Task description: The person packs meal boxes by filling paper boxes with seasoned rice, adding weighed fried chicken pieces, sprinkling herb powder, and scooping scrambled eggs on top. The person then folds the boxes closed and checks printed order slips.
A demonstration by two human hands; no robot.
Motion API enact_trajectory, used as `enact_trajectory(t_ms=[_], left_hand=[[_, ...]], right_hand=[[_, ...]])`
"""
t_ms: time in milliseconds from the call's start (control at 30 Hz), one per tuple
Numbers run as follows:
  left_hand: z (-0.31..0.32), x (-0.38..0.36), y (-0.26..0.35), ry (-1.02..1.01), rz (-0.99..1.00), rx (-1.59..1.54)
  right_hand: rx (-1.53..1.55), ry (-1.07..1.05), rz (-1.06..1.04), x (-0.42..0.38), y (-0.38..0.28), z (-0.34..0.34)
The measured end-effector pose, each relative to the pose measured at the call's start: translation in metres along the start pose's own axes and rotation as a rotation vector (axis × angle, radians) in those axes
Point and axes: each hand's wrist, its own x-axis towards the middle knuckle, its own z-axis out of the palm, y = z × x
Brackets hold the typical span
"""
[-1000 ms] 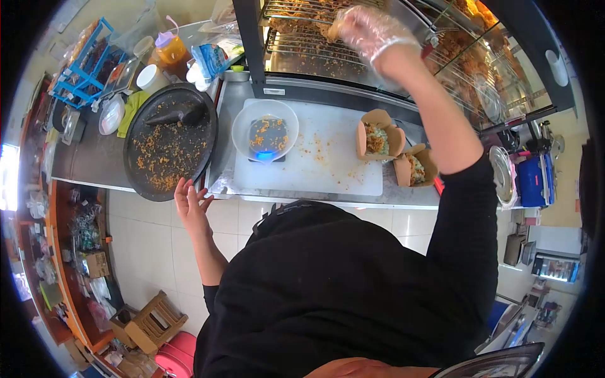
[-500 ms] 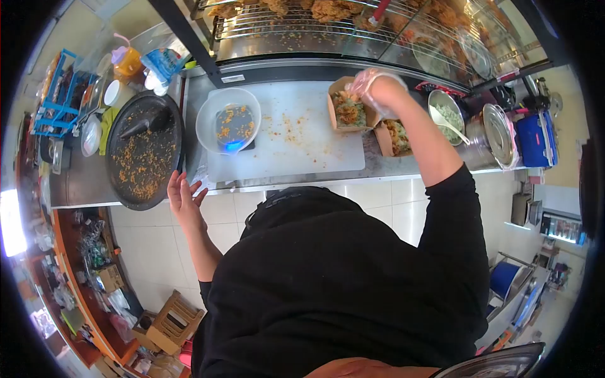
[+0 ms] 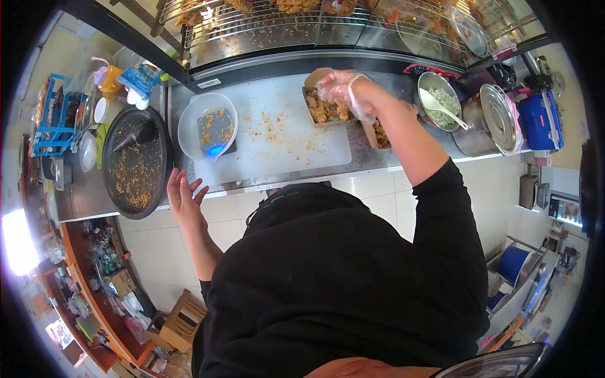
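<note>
My right hand, in a clear plastic glove, reaches over a brown cardboard box filled with browned food pieces. Its fingers curl at the food, and what they hold, if anything, is hidden. A second cardboard box with similar food is partly covered by my forearm. My left hand is bare, its fingers apart and empty, near the counter edge between a black round pan with crumbs and a clear bowl. The bowl stands on a small device with a blue light.
A white cutting board with scattered crumbs lies on the counter. At the right are a bowl of green-white mix with a white spoon and a lidded metal pot. A glass case with fried food borders the back.
The view has shifted, so the counter items appear further left. My right hand has shifted over the first box, where browned pieces now cover the green-white contents. My left hand stays open.
</note>
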Motion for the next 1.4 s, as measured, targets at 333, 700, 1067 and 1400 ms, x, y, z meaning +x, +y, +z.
enact_trajectory(t_ms=[333, 700, 1067, 1400], left_hand=[[0.007, -0.009, -0.001, 0.031, 0.000, -0.003], [0.001, -0.011, -0.008, 0.023, -0.004, -0.023], [-0.016, -0.002, -0.008, 0.054, -0.011, -0.043], [-0.052, 0.006, -0.010, 0.074, 0.013, -0.110]], right_hand=[[0.226, -0.047, -0.107, 0.040, 0.030, -0.011], [-1.036, 0.071, -0.060, -0.034, -0.026, 0.019], [-0.330, 0.462, -1.105, -0.081, -0.149, 0.006], [-1.380, 1.024, -0.402, -0.057, -0.323, 0.006]])
